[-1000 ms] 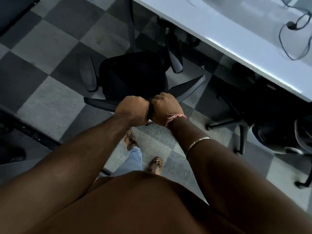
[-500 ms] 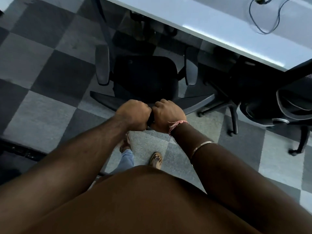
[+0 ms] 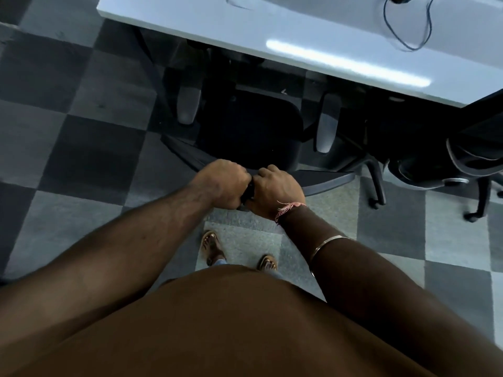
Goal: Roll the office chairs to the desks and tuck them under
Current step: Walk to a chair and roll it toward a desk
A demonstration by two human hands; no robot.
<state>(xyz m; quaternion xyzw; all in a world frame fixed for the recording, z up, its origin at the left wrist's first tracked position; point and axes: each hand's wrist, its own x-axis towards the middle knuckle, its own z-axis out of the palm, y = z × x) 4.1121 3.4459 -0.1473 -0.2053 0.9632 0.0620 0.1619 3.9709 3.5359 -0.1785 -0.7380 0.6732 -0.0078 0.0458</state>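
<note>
Both grips are curled tight, side by side, on the top edge of the backrest of the black office chair (image 3: 250, 131): the left hand (image 3: 226, 183) and the right hand (image 3: 277, 190) sit knuckles up, almost touching, with a dark strip of the backrest showing between them. A pink frayed thread is tied round the right wrist and a thin metal bangle (image 3: 326, 244) rings the forearm behind it. The chair's seat lies just ahead of the hands, its front part already under the near edge of the white surface (image 3: 272, 31); its two grey armrests stand on either side, their front ends close beneath that edge. A second office chair (image 3: 446, 170) stands at the right, beside the first, partly under the same surface. A dark cable (image 3: 408, 28) loops on top at the upper right. Sandalled feet stand on the grey checkered carpet floor (image 3: 81, 164) below the hands. No brand, label or writing can be read anywhere.
</note>
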